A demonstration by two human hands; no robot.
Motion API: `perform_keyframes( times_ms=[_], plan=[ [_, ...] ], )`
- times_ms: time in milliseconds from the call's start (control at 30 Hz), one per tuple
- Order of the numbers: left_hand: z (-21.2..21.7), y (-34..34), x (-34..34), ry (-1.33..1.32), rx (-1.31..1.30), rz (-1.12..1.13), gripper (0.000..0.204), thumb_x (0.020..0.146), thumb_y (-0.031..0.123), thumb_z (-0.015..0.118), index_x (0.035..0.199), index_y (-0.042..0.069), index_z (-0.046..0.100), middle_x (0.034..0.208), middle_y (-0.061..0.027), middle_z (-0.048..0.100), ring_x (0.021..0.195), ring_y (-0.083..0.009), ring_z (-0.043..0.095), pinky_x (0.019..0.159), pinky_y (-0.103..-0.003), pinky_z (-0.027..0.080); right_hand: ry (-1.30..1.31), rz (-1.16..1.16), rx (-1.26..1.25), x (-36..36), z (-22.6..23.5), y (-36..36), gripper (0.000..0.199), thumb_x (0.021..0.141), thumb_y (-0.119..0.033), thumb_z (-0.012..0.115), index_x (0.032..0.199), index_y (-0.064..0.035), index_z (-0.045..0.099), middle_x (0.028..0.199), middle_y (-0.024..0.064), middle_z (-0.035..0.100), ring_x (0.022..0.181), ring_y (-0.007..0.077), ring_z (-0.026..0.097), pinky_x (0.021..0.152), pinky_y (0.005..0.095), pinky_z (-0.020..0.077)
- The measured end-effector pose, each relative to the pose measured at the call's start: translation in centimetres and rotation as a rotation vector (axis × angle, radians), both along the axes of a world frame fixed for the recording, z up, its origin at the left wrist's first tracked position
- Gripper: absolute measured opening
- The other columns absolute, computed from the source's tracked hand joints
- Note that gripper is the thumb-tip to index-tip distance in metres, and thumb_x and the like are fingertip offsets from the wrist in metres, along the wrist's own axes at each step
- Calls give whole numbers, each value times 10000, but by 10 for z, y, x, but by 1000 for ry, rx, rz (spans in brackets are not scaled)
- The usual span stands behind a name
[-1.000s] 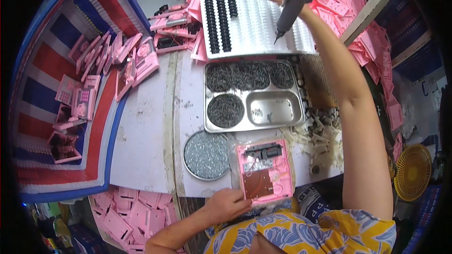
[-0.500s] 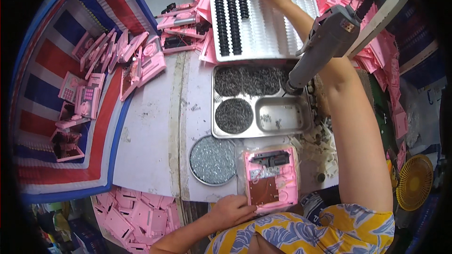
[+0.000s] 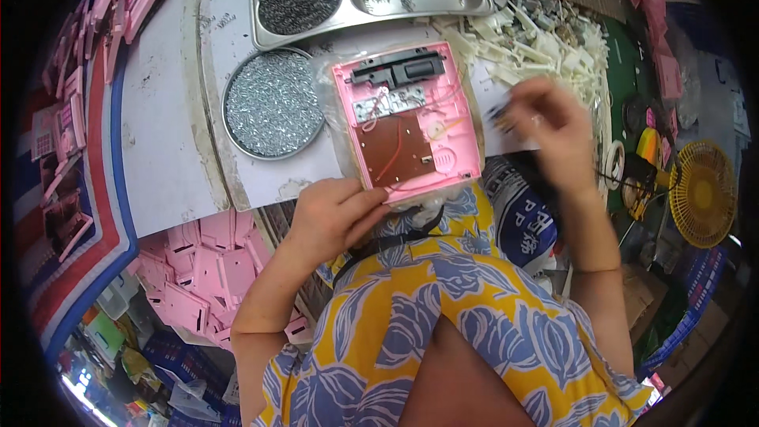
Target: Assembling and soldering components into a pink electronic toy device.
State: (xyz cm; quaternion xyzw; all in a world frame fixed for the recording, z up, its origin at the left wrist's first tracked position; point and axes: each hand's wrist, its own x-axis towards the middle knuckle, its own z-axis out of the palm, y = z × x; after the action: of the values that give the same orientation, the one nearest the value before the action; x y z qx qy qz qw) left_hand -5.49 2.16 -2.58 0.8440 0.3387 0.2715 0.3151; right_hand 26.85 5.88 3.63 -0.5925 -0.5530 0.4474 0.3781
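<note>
A pink plastic casing (image 3: pixel 466 138) lies open-side up at the table's near edge, on a piece of clear plastic. Inside it are a black mechanism (image 3: pixel 403 69), a metal plate (image 3: pixel 379 104), a brown circuit board (image 3: pixel 391 150) and thin wires. My left hand (image 3: pixel 336 217) grips the casing's near left corner, fingers closed together. To the right of the casing my right hand (image 3: pixel 557 130) is raised and smeared by motion, its fingers pinched round a small dark part (image 3: pixel 500 116) whose exact kind is blurred.
A round dish of small silvery screws (image 3: pixel 273 103) stands left of the casing. Beyond is a metal compartment tray (image 3: pixel 371 28) with dark screws. White plastic pieces (image 3: pixel 545 39) pile up at right. Pink casings (image 3: pixel 209 269) fill a space below left; a yellow fan (image 3: pixel 702 194) stands far right.
My right hand has come back from the white tray of black parts to beside the casing, with a small dark part. The view has tilted down toward me. My left hand stays at the casing's corner.
</note>
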Motion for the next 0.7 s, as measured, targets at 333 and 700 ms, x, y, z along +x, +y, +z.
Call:
perform_keyframes(
  times_ms=[333,700],
  plan=[
    [-1,0,7,12,-8,34,236,773,110,805,985,74,706,715,-69,585,604,-253,590,534,-374,442,-566,332,575,-39,-33,-29,198,720,-134,788,887,-106,684,880,23,663,911,279,576,750,395,457],
    [16,3,2,152,-57,-35,268,814,171,779,1056,88,697,740,-69,590,651,-261,618,580,-382,481,-756,125,692,16,-27,40,162,760,-153,767,900,-95,709,920,65,685,879,286,589,806,397,464]
  ],
)
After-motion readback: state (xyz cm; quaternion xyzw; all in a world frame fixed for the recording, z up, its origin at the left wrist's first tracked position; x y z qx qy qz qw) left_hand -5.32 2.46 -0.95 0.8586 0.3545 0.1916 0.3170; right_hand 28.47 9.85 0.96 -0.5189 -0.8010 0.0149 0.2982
